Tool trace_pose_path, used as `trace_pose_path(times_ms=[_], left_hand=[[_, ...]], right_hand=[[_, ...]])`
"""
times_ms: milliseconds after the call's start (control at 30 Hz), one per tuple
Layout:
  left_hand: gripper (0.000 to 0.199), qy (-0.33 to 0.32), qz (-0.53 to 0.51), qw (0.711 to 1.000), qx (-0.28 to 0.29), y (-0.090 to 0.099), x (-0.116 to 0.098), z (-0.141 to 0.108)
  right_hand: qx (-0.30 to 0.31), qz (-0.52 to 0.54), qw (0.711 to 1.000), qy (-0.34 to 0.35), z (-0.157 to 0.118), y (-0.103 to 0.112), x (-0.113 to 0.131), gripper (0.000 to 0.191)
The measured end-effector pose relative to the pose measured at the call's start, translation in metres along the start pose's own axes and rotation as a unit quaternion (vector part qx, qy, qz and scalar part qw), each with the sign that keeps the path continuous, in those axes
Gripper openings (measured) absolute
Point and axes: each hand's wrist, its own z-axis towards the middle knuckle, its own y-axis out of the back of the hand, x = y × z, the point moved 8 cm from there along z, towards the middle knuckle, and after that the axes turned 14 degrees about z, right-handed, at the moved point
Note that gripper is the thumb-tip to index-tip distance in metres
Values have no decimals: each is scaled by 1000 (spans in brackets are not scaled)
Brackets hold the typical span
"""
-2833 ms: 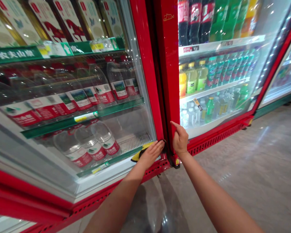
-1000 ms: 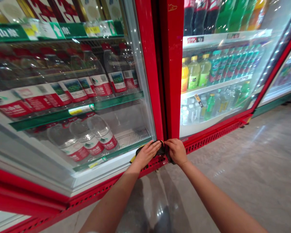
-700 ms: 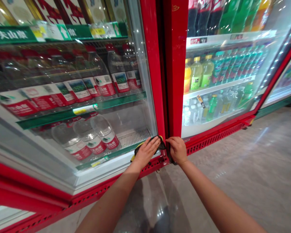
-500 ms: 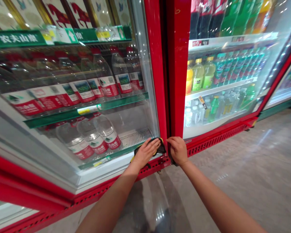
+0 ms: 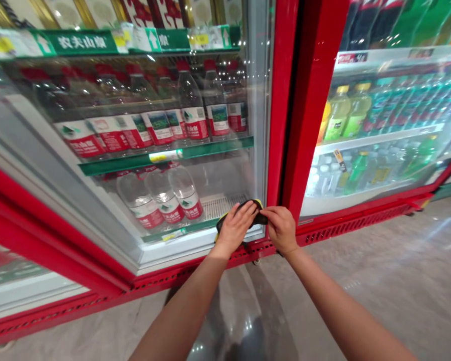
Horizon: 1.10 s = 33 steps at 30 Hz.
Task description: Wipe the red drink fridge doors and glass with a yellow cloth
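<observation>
A black cloth with yellow edges (image 5: pixel 221 223) lies against the lower right corner of a glass fridge door. My left hand (image 5: pixel 239 225) rests flat on it, fingers stretched out and pressing it to the glass. Just to the right, my right hand (image 5: pixel 281 226) pinches the dark right end of the cloth between thumb and fingers, in front of the red door frame (image 5: pixel 281 125). Parts of the cloth are hidden under my left palm.
Behind the glass, red-capped water bottles (image 5: pixel 161 128) stand on a green-edged shelf (image 5: pixel 131 160), with three bottles below. A second fridge with drinks (image 5: pixel 361 113) stands at right. Grey floor (image 5: pixel 379 271) spreads below.
The view has shifted, so the fridges appear farther right. My right hand has come closer to my left hand and now pinches the cloth's end, which stretches out toward it.
</observation>
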Motion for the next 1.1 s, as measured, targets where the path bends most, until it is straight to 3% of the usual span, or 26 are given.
trace_pose_path(times_ms=[67, 133, 233, 333, 433, 533, 667, 767, 900, 1000, 1100], left_hand=[[58, 63, -8, 998, 7, 3, 24, -1], [60, 132, -13, 991, 20, 3, 45, -18], [55, 195, -14, 980, 44, -6, 51, -55], [50, 186, -21, 981, 55, -15, 35, -70], [53, 143, -25, 989, 34, -10, 31, -61], [57, 141, -19, 990, 13, 1, 56, -61], [55, 235, -1, 971, 42, -4, 93, -109], [45, 229, 3, 972, 43, -13, 80, -135], [47, 174, -6, 984, 29, -13, 58, -114], [56, 180, -9, 983, 29, -3, 78, -95], [63, 266, 5, 962, 53, -2, 110, -118]], right_hand=[[0, 14, 1000, 13, 4, -8, 8, 40], [7, 22, 999, 23, 5, -15, 15, 42], [18, 30, 999, 33, 6, -20, 20, 41], [14, 29, 999, 39, 7, -16, 22, 41], [-3, 29, 999, 40, 13, -12, 26, 41], [-11, 42, 998, 42, 20, -17, 35, 42], [17, 67, 996, 63, 23, -35, 53, 45], [41, 78, 993, 73, 22, -45, 66, 44], [52, 87, 992, 77, 25, -51, 78, 45], [47, 98, 991, 81, 29, -54, 85, 45], [41, 108, 990, 82, 30, -58, 89, 44]])
